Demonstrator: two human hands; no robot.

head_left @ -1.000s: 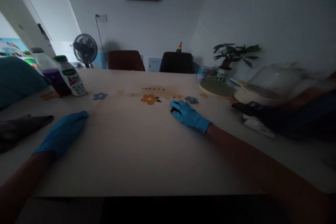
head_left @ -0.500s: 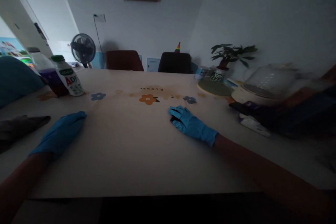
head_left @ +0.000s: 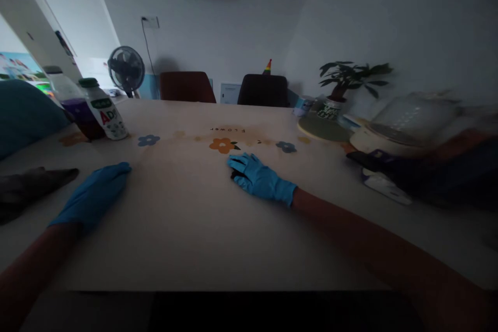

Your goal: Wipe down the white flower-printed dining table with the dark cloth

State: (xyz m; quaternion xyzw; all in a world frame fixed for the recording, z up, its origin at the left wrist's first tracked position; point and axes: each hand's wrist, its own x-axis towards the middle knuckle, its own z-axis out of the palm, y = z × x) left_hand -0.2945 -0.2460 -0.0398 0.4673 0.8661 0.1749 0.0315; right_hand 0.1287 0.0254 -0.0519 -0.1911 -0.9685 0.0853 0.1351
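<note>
The table (head_left: 175,238) nearer than the orange flower (head_left: 222,146) looks unmarked; a brownish smear (head_left: 254,134) beyond it seems left. Just nearer than the flower, the right hand (head_left: 260,179) curls over a dark thing (head_left: 234,173); well left of it lies the left hand (head_left: 95,192), apart, grip unclear.

Two gloved hands (head_left: 93,194) (head_left: 261,181), two bottles (head_left: 80,116) (head_left: 106,116), one fan (head_left: 126,68), one brown chair (head_left: 187,86), one black chair (head_left: 262,90), one potted plant (head_left: 340,82).

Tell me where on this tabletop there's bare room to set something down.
Bare: the tabletop between the left hand and right hand, and on toward the camera. Crowded: far left, with the white bottle and purple-labelled bottle; right, with the plant, domed container and white object.
</note>
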